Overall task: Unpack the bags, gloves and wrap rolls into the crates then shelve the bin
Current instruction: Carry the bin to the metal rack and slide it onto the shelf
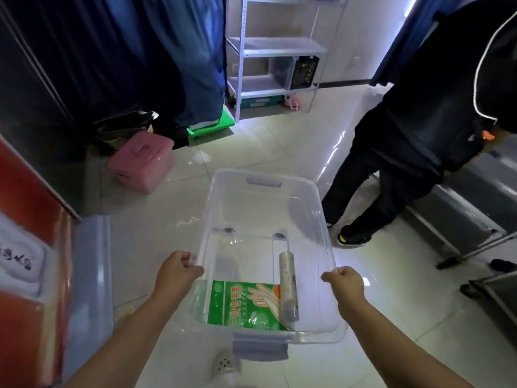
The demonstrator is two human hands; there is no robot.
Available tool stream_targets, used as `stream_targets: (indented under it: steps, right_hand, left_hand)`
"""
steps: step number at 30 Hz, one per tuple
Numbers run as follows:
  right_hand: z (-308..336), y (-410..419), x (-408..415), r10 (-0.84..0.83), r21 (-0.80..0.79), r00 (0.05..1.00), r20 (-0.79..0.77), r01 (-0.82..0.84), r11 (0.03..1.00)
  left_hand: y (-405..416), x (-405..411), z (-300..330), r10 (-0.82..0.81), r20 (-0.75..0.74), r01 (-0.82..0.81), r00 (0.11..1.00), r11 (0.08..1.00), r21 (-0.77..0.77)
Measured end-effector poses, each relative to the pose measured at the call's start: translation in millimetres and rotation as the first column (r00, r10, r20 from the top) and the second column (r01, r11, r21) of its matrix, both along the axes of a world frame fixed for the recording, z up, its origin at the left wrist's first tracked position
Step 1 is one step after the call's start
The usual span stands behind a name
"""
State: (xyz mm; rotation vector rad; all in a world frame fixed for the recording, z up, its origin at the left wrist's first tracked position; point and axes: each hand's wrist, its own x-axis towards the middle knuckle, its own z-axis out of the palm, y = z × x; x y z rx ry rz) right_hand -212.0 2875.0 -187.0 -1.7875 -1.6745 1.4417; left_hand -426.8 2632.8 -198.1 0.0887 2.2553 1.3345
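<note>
Carrying clear bin (263,208) | left hand (176,271) and right hand (345,282) each grip a side rim | glove pack (243,303), wrap roll (288,287) at near end, roll lengthwise, nearer right hand | shelf rack (277,49) upper centre, probably holding crates.

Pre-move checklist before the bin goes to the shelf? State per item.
1. Both hands grip the rim: left hand and right hand each hold a long side of the clear bin: ok.
2. Bin emptied: green glove pack and wrap roll lie inside: not ok.
3. Roll secured: lies loose on the pack: not ok.
4. Path to metal shelf: a person in dark clothes stands at the right, floor ahead open: ok.
5. Free shelf level: cannot tell.
</note>
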Motion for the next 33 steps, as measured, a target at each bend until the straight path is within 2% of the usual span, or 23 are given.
stream_targets:
  steps: [6,13,23,27,33]
  right_hand:
    - [7,93,-124,0.005,-0.034,1.0,-0.027,-0.006,0.999]
    - [-9,228,-263,0.022,-0.041,0.997,-0.075,-0.025,0.999]
    - [-2,438,-473,0.128,-0.067,0.991,-0.035,-0.13,0.989]
    - [-9,501,-558,0.097,-0.057,0.994,-0.052,-0.1,0.993]
    - [-19,584,-691,0.017,-0.021,0.999,-0.04,-0.018,1.0]
  left_hand:
    - [92,-123,13,0.009,-0.064,-0.013,0.998,0.999,-0.05]
    - [223,-256,-4,0.044,-0.078,-0.048,0.996,0.997,-0.061]
    - [414,-444,10,0.105,-0.073,-0.111,0.992,0.991,-0.077]
    - [474,-530,6,0.111,-0.066,-0.114,0.992,0.992,-0.054]
    - [574,-685,-1,0.019,-0.061,-0.023,0.998,0.998,-0.052]
